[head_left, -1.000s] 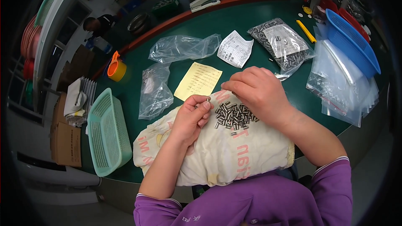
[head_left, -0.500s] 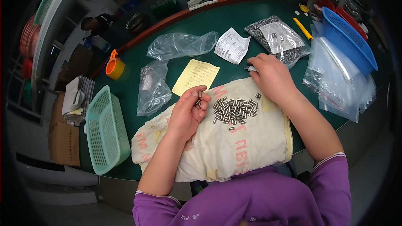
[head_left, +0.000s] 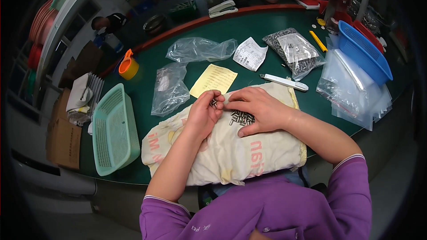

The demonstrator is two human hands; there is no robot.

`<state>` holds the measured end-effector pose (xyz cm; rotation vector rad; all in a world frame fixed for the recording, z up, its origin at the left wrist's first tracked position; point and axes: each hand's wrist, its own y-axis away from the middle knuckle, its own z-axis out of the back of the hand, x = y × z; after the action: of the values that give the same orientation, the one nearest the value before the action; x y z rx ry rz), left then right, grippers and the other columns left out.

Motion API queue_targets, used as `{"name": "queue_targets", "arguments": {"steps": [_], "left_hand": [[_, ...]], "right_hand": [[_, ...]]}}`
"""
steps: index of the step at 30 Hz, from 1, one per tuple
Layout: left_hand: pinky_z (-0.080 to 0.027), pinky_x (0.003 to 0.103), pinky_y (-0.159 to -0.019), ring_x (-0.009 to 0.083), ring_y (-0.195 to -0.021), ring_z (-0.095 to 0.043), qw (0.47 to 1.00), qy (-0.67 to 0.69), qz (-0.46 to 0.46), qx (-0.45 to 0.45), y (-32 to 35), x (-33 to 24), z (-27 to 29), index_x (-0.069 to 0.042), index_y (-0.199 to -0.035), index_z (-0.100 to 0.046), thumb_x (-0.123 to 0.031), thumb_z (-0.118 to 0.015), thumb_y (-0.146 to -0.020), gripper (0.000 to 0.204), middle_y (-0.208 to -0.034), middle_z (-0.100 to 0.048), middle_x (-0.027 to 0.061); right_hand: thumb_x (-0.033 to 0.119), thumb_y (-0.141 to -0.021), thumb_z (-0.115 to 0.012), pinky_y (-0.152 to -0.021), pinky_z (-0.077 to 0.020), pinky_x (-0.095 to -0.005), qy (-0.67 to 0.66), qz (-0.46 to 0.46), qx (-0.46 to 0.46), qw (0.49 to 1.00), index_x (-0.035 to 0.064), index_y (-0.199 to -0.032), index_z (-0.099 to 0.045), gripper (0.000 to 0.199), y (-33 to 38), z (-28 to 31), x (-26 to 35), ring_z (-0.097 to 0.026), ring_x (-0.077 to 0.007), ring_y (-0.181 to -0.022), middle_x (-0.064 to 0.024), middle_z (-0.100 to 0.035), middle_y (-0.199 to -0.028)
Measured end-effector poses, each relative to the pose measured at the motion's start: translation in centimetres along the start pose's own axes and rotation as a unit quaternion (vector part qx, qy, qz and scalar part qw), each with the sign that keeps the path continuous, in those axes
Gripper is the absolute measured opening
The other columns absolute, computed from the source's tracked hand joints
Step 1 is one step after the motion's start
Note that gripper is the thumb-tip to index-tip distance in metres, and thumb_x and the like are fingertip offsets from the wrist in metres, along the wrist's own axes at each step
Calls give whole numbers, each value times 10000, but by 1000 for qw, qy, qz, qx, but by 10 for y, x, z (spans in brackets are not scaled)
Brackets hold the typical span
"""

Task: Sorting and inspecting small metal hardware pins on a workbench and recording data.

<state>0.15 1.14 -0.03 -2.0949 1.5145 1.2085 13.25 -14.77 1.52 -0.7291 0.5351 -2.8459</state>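
Half the metal pins [head_left: 242,117] hide beneath the right hand [head_left: 258,109]; count unclear.

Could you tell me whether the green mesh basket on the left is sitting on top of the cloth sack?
No, the green mesh basket rests on the green table beside the cloth sack, with table showing between them.

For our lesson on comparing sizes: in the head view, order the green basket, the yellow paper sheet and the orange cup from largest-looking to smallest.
1. green basket
2. yellow paper sheet
3. orange cup, though it lies farther from the camera.
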Motion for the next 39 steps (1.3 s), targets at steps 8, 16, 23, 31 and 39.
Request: {"name": "queue_targets", "arguments": {"steps": [8, 16, 23, 31, 39], "left_hand": [[-391, 205, -515, 99, -626, -468, 1000, -10, -3, -9, 5, 2, -5, -24, -917, -477, -160, -401, -897, 156, -785, -512, 52], [-377, 185, -481, 86, -608, -458, 1000, -9, 6, -13, 5, 1, -7, -26, -922, -479, -162, -396, -901, 160, -780, -507, 39], [-378, 192, -485, 83, -596, -458, 1000, -21, 2, -9, 4, 1, -7, -39, -885, -494, -161, -430, -881, 138, -759, -502, 31], [-363, 179, -462, 73, -597, -446, 999, -28, 13, -10, 2, 2, -5, -27, -916, -487, -173, -379, -905, 182, -768, -506, 30], [-464, 256, -584, 147, -740, -553, 996, 34, 66, 52, -2, 6, -2, -7, -976, -482, -317, -283, -934, 371, -864, -543, 79]], "right_hand": [[296, -647, -673, -850, -350, -394, 2, 7, 22, 1000, 110, -892, -545, 333, -4, -5, 5, -444, -280, -977, -82, -481, -948], [286, -690, -601, -715, -402, -386, 76, 28, 68, 994, 75, -827, -497, 272, -11, -5, 7, -484, -284, -842, -110, -467, -853], [234, -743, -567, -564, -443, -382, 132, 33, 77, 988, 65, -752, -464, 198, -11, -10, 15, -536, -269, -651, -96, -481, -704], [201, -794, -515, -570, -446, -365, 57, -74, 6, 996, 42, -761, -477, 166, -15, -2, 16, -553, -263, -635, -93, -512, -656], [154, -824, -407, -399, -271, -201, -547, -358, -91, 751, 71, -754, -473, 127, -50, 8, 14, -353, -53, -493, 20, -432, -620]]}}
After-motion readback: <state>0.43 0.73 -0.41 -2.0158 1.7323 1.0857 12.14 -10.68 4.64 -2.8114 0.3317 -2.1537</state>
